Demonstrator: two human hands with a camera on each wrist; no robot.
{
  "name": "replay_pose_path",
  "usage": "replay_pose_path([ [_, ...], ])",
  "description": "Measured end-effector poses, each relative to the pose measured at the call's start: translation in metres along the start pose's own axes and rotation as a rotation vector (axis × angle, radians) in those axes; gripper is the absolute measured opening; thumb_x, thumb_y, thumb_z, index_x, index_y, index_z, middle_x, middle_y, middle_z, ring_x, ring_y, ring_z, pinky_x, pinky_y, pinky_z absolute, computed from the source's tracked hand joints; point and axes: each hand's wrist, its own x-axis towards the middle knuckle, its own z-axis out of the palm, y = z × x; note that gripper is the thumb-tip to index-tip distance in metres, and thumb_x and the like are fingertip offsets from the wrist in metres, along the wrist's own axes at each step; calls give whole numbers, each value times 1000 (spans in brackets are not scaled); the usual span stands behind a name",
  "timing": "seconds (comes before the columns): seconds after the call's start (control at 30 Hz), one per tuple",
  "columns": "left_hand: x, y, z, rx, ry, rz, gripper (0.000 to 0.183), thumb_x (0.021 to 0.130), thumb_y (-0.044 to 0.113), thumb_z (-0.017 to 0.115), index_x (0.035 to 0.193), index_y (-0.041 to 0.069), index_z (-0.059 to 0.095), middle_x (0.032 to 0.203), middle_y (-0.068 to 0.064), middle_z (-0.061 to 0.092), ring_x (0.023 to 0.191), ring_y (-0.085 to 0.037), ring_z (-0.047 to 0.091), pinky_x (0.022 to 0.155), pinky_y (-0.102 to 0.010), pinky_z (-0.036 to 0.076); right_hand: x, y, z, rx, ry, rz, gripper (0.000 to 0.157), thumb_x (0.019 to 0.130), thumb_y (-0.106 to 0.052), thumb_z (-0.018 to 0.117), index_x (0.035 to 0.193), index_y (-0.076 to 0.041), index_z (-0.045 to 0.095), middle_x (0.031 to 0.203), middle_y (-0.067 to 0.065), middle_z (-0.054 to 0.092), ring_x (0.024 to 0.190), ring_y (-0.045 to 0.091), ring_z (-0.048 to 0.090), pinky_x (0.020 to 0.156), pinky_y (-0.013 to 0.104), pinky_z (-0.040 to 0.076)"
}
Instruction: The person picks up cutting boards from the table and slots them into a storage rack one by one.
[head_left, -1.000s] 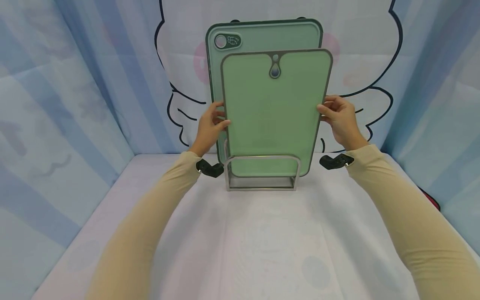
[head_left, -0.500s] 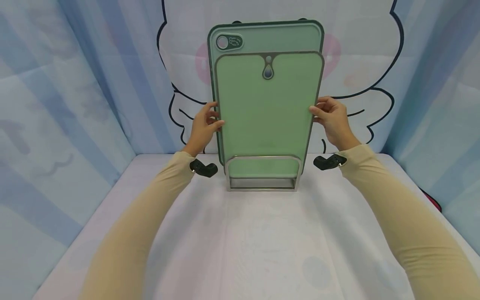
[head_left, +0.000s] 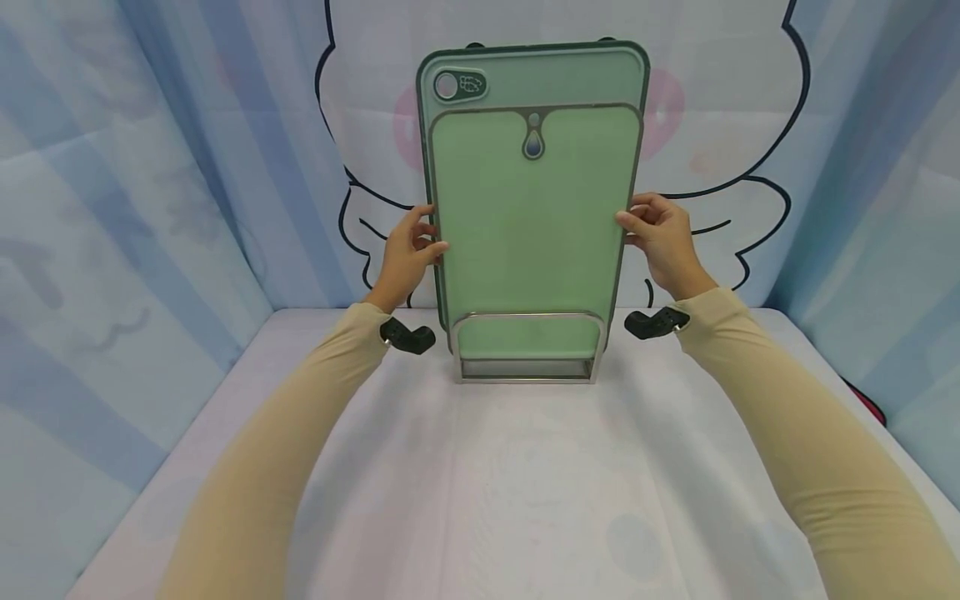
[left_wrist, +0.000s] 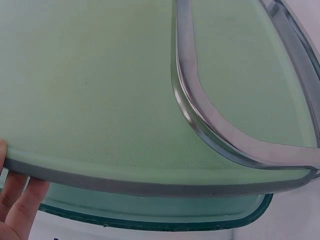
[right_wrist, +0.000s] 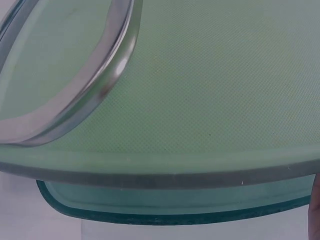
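A light green cutting board (head_left: 532, 225) with a grey rim and a drop-shaped inset near its top stands upright in a metal rack (head_left: 525, 381). Behind it rises a larger, darker green cutting board (head_left: 562, 79) with a round hole at its upper left. My left hand (head_left: 408, 254) pinches the front board's left edge, thumb in front and fingers behind. On the opposite edge, my right hand (head_left: 660, 237) pinches the same board. In the left wrist view, fingers (left_wrist: 27, 202) reach behind the grey rim. The right wrist view shows only a sliver of the right hand (right_wrist: 314, 210).
White cloth (head_left: 525, 483) covers the table. A patterned backdrop curtain (head_left: 360, 100) hangs right behind the boards, with blue curtains (head_left: 135, 208) on both sides. Something red and black (head_left: 866, 402) shows at the right table edge.
Both hands have moved slightly left with the light green board, which now stands straighter in the rack and lines up with the darker board behind. In the last half second little has moved.
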Motion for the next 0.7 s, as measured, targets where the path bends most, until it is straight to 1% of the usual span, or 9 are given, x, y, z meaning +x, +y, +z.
replay_pose_path([
  [0.1,0,0,0,0,-3,-6,52,89,1,60,138,8,42,103,-15,58,74,-6,56,69,-21,52,0,1,0,-6,5,5,8,84,-3,67,89,-10,66,77,-1,62,70,9,62,61,19,51],
  [0.27,1,0,1,16,-6,-24,53,90,3,60,139,10,41,107,-17,57,77,-10,57,72,-25,52,1,1,0,-14,7,12,8,84,-4,67,89,-10,65,77,-2,63,70,8,62,61,19,51],
  [0.5,2,-5,3,43,11,-34,54,90,3,60,140,10,40,111,-19,58,79,-10,57,74,-28,53,1,4,0,6,8,22,9,85,-3,66,87,-11,64,75,-2,63,68,9,62,58,20,50],
  [0.6,2,-6,3,66,19,-27,55,90,4,60,141,10,39,113,-20,58,82,-14,59,75,-30,53,1,5,1,6,10,24,8,85,-3,66,87,-11,64,75,-2,63,69,9,62,58,20,50],
  [0.7,2,-6,4,91,25,-6,55,91,4,60,141,8,39,114,-21,58,86,-21,60,75,-32,53,2,4,1,-2,11,22,7,85,-5,66,88,-11,64,76,-2,63,69,9,61,59,20,49],
])
